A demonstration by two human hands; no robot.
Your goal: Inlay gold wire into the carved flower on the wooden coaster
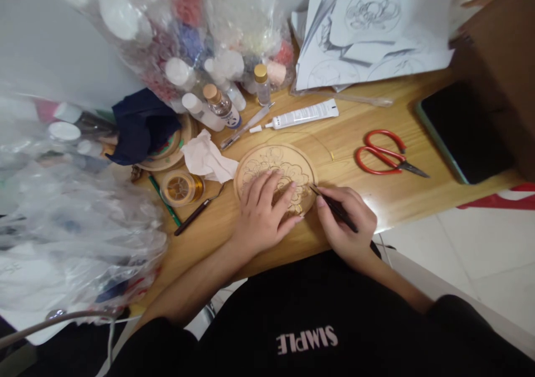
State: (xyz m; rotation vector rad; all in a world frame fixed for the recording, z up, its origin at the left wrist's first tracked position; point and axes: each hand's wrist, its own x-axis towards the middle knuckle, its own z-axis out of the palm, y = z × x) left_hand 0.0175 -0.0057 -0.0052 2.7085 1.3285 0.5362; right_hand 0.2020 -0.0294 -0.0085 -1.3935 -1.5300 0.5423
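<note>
A round wooden disc point(246, 165) with a flower line drawing lies on the table in front of me. Gold-coloured wire traces part of the drawing near its lower right. My left hand point(263, 210) rests on the disc with its fingers spread, covering much of the pattern. In my right hand point(349, 221) is a pair of dark tweezers point(340, 210), pinched between thumb and fingers. Their tips meet the disc's right edge area; whether they grip any wire is too small to tell. A thin wire with a yellow end point(332, 156) curves across the table behind the disc.
Red-handled scissors point(380, 153) and a phone point(466, 132) lie to the right. Behind the disc are a white glue tube point(305, 114), a pen point(248, 125) and small bottles point(223, 107). Leftward sit a crumpled tissue point(209, 157), a wire spool point(179, 189) and a hooked tool point(194, 216).
</note>
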